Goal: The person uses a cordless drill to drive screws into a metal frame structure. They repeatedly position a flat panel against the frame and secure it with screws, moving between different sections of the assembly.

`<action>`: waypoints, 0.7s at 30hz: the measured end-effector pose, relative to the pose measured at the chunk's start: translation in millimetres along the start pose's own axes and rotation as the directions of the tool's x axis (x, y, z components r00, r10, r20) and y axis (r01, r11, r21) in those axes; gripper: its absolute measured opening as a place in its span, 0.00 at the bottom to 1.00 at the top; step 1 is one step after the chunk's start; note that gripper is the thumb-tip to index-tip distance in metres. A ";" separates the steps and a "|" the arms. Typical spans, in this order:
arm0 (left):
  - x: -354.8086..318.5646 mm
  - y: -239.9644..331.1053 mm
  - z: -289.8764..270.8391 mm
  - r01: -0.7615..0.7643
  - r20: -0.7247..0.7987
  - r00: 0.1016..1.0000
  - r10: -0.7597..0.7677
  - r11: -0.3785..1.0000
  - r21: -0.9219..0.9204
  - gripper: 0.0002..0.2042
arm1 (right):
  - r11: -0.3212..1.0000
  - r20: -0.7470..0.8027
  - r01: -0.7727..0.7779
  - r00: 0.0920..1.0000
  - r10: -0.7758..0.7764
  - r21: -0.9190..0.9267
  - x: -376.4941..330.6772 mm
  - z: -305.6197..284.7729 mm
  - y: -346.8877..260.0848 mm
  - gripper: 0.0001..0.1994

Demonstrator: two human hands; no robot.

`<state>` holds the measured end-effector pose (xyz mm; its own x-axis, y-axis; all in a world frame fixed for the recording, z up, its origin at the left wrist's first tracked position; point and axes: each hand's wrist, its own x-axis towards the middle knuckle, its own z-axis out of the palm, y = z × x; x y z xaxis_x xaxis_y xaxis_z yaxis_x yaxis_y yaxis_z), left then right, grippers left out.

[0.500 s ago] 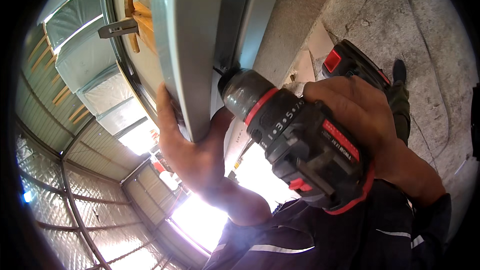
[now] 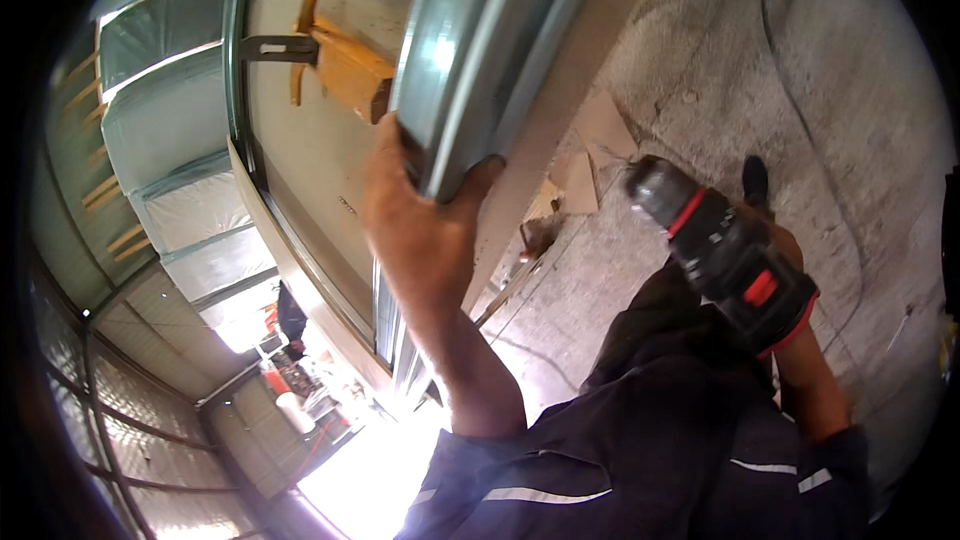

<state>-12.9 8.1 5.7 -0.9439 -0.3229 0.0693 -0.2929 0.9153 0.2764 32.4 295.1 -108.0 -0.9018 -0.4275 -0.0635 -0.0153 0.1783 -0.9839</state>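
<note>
Plainly, left hand (image 2: pixel 425 230) clasps a metal channel (image 2: pixel 470 70); right hand (image 2: pixel 787 244) grips a drill (image 2: pixel 728 272), markings (image 2: pixel 722 225) blurred.

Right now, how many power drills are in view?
1: the black-and-red power drill in your right hand, to the right of the metal profile your left hand grips. Others may be hidden from this view.

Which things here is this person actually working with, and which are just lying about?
In hand:
- grey metal profile, its end gripped by the left hand
- black-and-red drill, held in the right hand

Apparently just lying about:
- wooden tool on the beige surface
- flat brown pieces and a thin cable on the floor
</note>
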 end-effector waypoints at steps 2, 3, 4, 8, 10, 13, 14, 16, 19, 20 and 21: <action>-3.6 -1.7 -8.5 0.045 0.029 0.999 -0.043 0.998 -0.045 0.38 | 0.997 -0.002 0.019 1.000 -0.019 -0.070 -19.3 -1.4 -8.0 0.21; -6.2 -0.2 -11.9 0.012 -0.021 1.000 -0.011 0.999 0.050 0.37 | 0.995 -0.017 0.053 0.998 -0.054 -0.081 -24.8 -1.7 -16.5 0.19; -7.8 -2.1 -12.2 0.033 -0.007 0.999 -0.033 0.998 0.055 0.36 | 0.998 -0.050 0.058 0.997 -0.059 -0.014 -26.0 -2.2 -26.5 0.17; -4.1 -11.6 -10.6 -0.042 -0.003 0.999 0.042 0.998 0.039 0.35 | 0.941 -0.099 -0.162 0.975 0.199 0.298 -4.0 -3.4 -101.1 0.21; -1.4 -17.5 -19.5 -0.017 0.067 0.998 0.018 1.000 -0.023 0.37 | 0.923 -0.082 -0.161 0.976 0.202 0.349 13.6 1.1 -126.6 0.29; -23.0 -27.4 -41.5 -0.152 -0.179 0.976 0.122 0.975 -0.162 0.37 | 0.789 0.009 -0.180 0.976 0.216 0.587 37.7 15.5 -185.6 0.31; -30.4 -31.5 -52.3 -0.201 -0.290 0.947 0.142 0.962 -0.186 0.36 | 0.770 0.028 -0.126 0.990 0.139 0.625 47.1 25.9 -206.3 0.31; -54.7 -39.9 -75.3 -0.207 -0.363 0.928 0.079 0.921 -0.329 0.27 | 0.719 0.127 -0.097 0.992 0.012 0.688 71.1 36.5 -233.1 0.30; -101.4 -57.8 -93.1 -0.188 -0.409 0.912 -0.021 0.866 -0.463 0.18 | 0.787 0.119 0.159 0.952 -0.283 0.597 103.9 64.9 -264.4 0.25; -120.4 -65.4 -92.4 -0.185 -0.421 0.906 -0.044 0.854 -0.487 0.14 | 0.813 0.108 0.268 0.922 -0.372 0.517 115.1 81.3 -268.9 0.24; -141.6 -74.2 -95.3 -0.141 -0.354 0.933 -0.067 0.836 -0.531 0.14 | 0.823 0.105 0.376 0.883 -0.458 0.427 125.4 101.4 -274.6 0.24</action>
<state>157.0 -37.0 66.7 -0.8068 -0.4481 0.3852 -0.0308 0.6829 0.7299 -32.7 102.7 137.2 -0.7440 -0.5518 0.3768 -0.1672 -0.3922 -0.9045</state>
